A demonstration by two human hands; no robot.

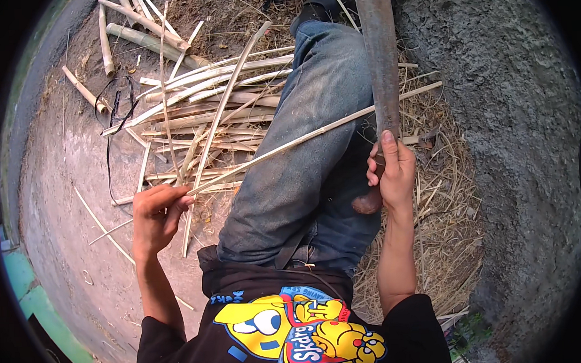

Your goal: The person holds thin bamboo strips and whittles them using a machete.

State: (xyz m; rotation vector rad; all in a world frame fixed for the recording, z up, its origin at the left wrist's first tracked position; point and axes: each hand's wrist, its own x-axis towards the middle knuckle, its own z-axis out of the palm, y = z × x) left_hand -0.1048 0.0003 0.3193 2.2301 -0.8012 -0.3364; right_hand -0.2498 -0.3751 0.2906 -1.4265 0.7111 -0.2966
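My left hand (160, 211) is closed in a pinch on the near end of a long, thin bamboo strip (314, 135). The strip slants up to the right across my jeans, and its far part passes by the blade of a machete (381, 63). My right hand (394, 170) wraps round the machete's dark handle, whose rounded end (368, 203) shows below my fingers. The broad, stained blade points away from me, up past the top edge of the view. Whether the strip touches the blade I cannot tell.
A heap of split bamboo strips (221, 117) lies left of my leg, with thicker bamboo pieces (148, 42) farther off. Black cord (112, 114) lies beside them. Fine shavings (446, 240) cover the ground at right, against a rough grey wall (527, 173).
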